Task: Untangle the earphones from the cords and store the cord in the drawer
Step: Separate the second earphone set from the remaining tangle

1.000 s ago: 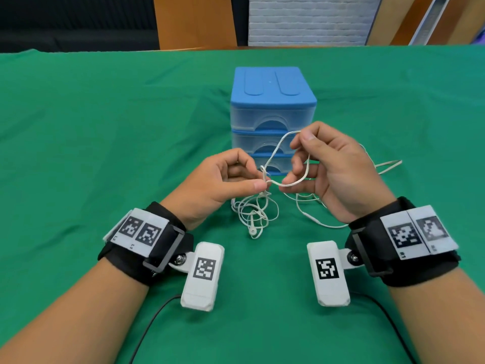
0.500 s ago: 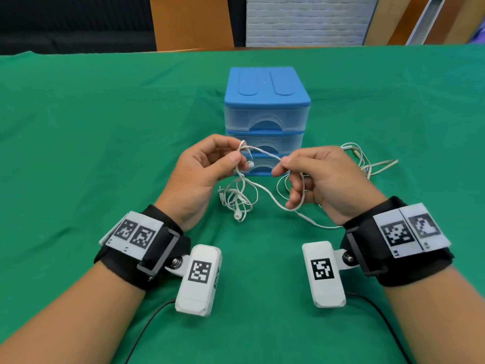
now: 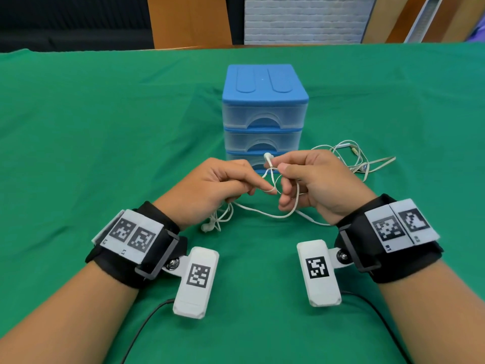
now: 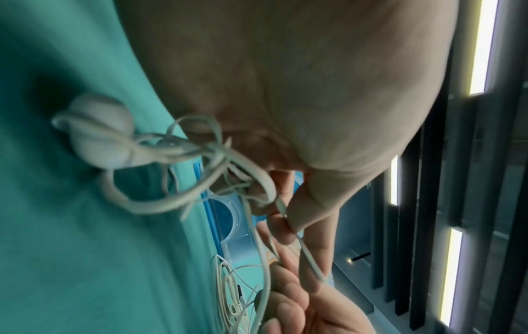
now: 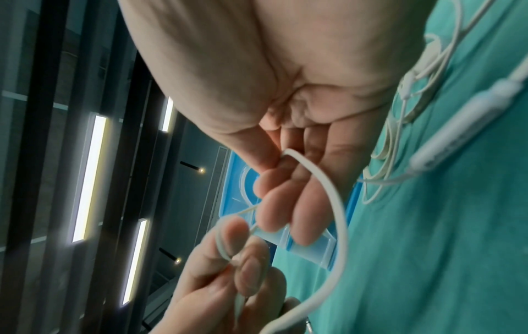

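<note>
Both hands pinch the tangled white earphones (image 3: 273, 179): the left hand (image 3: 210, 190) a wire loop, the right hand (image 3: 320, 185) an earbud stem. They are raised above the green tablecloth (image 3: 105, 153), just near of the blue drawer unit (image 3: 265, 106). More white cord (image 3: 351, 156) lies at right.

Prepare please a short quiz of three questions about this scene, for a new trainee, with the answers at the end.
1. True or false: every drawer of the blue drawer unit is closed.
2. Which hand pinches the wire just below the raised earbud? A) left hand B) right hand
3. Fill in: the second earbud lies on the green ____, under the left wrist.

Key: 1 true; 2 B; 3 tablecloth.
</note>
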Demonstrator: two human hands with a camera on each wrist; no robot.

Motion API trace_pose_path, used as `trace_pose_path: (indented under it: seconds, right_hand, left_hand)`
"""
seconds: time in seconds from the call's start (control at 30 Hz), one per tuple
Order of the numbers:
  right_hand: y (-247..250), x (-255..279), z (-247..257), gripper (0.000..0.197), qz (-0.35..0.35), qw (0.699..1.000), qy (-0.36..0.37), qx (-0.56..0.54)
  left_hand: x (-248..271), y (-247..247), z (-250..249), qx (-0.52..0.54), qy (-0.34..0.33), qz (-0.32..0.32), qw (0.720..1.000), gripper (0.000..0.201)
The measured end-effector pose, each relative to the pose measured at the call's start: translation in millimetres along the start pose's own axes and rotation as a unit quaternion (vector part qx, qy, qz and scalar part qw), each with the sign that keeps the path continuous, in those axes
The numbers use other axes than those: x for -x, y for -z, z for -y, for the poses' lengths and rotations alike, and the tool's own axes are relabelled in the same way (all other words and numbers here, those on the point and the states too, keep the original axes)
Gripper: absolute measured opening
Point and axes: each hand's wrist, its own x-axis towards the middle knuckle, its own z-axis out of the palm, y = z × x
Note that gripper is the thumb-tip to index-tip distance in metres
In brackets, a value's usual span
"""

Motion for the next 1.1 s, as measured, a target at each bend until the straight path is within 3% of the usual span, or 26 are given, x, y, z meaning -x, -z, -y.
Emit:
trace_pose_path:
  seconds: [0.23, 0.43, 0.63, 0.83, 1.0, 1.1]
  right_hand:
    - [-5.7, 0.1, -3.0, 0.023, 0.051, 0.998, -0.033, 0.003]
    - [-6.8, 3.1, -2.1, 0.020, 0.087, 0.996, -0.029, 0.018]
    - [2.1, -2.6, 1.1, 0.023, 0.020, 0.999, 0.042, -0.024]
    - [7.9, -5.6, 0.7, 0.034, 0.003, 0.995, 0.086, -0.056]
    - [8.3, -5.8, 0.6, 0.025, 0.005, 0.994, 0.093, -0.065]
    - [6.9, -6.1, -1.8, 0.029, 0.019, 0.992, 0.111, -0.051]
  left_hand:
    - [0.0, 2.3, -0.1, 0.036, -0.016, -0.043, 0.998, 0.028]
    - [1.9, 1.8, -1.9, 0.088, -0.023, -0.026, 0.995, 0.032]
    - [-1.2, 0.5, 2.8, -0.044, 0.048, -0.026, 0.998, 0.030]
    - [-3.8, 3.3, 10.6, -0.063, 0.114, -0.124, 0.984, 0.034]
    - [-4.5, 1.5, 13.1, -0.075, 0.115, -0.133, 0.982, 0.037]
    - [-5.2, 3.3, 15.0, -0.064, 0.120, -0.165, 0.977, 0.034]
